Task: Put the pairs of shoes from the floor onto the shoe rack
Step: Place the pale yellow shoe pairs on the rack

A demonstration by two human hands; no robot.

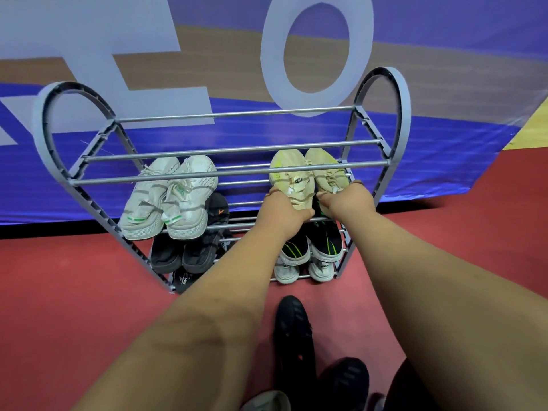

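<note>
- A black shoe (292, 330) lies on the red floor (59, 292), nearest.
- Left hand (286, 210) and right hand (348, 200) each grip one yellow-green sneaker (292, 176) on the shoe rack (237, 149), second tier, right.
- White sneakers (169, 197) sit on that tier's left.

Rack: the grey shoe rack (382, 93) is standing on the red floor (59, 292).
Upper shelf: white sneakers (169, 197) are lying left; I am holding the yellow sneakers (299, 176) right.
Lower shelves: black shoes (184, 253) left, black-green sneakers (311, 247) right, white shoes (302, 269) under them.
Floor: a black shoe (293, 336) is lying near me.
</note>
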